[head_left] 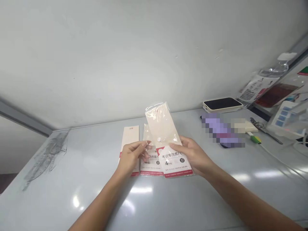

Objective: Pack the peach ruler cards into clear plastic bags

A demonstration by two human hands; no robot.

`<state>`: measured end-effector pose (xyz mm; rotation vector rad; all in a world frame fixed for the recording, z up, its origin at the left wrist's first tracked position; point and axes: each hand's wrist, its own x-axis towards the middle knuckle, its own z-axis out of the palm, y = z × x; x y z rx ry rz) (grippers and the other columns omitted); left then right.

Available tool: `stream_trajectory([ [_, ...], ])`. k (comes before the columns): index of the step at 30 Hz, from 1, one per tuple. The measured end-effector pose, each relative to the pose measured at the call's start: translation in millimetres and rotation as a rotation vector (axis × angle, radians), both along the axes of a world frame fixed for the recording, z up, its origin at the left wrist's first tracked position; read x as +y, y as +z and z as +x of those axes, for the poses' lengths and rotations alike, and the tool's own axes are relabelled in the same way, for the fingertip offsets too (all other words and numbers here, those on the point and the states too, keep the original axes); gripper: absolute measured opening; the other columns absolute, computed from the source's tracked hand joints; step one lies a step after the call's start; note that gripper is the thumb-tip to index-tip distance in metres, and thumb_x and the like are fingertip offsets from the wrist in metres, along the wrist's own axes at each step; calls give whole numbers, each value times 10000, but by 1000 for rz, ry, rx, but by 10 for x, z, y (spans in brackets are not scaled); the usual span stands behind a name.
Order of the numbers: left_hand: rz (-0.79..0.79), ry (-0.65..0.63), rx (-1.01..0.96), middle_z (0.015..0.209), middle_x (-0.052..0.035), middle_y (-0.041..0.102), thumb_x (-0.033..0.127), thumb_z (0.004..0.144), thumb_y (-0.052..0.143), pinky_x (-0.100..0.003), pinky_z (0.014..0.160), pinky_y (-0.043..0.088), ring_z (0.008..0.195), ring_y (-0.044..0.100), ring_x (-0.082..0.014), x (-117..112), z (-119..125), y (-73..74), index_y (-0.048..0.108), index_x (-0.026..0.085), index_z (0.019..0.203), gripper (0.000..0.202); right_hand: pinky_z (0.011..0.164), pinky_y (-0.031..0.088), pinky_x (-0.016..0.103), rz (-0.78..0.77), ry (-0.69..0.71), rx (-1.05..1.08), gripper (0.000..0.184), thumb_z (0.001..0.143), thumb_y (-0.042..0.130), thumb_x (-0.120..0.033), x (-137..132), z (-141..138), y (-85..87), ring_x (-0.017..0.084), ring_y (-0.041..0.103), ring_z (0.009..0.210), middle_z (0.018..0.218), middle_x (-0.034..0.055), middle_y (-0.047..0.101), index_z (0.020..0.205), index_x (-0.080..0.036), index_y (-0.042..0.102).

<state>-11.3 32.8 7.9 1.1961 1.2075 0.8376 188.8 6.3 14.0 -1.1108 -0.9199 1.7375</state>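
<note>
My right hand (192, 152) is closed on a ruler set packet (163, 123), a clear pouch with a pale card, Chinese print and a red bottom band. The packet is tilted, its top leaning left, with the thumb on its front. My left hand (132, 155) has thumb and forefinger pinched together beside the packet's left edge; what they hold, if anything, is too small to make out. Behind the held one, a second ruler set packet (150, 171) is partly covered. A third packet (131, 133) lies to the left, partly hidden by my left hand.
On the right of the grey desk (173, 205) are a phone (222, 103), a blurred purple item (220, 130), a white cable (276, 155), scissors (267, 131) and a plastic bottle (267, 78). A dark sketchy patch (48, 157) marks the left side. A wall stands behind.
</note>
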Motion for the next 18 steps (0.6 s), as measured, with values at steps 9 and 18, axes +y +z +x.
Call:
stream_trajectory([
  [9, 62, -24, 11, 716, -82, 683, 413, 793, 535, -267, 570, 474, 637, 601, -154, -6, -28, -22, 685, 122, 868, 336, 651, 505, 333, -5, -32, 54, 329, 739, 640, -372, 4, 7, -7, 227, 658, 771, 891, 78, 694, 992, -164, 613],
  [18, 61, -15, 1, 784, -49, 706, 358, 731, 628, -254, 588, 470, 583, 583, -116, -47, 8, 5, 604, 157, 1049, 377, 623, 522, 329, -32, -56, 69, 381, 723, 658, -359, 0, 3, -16, 235, 666, 756, 904, 86, 699, 1049, -168, 608],
])
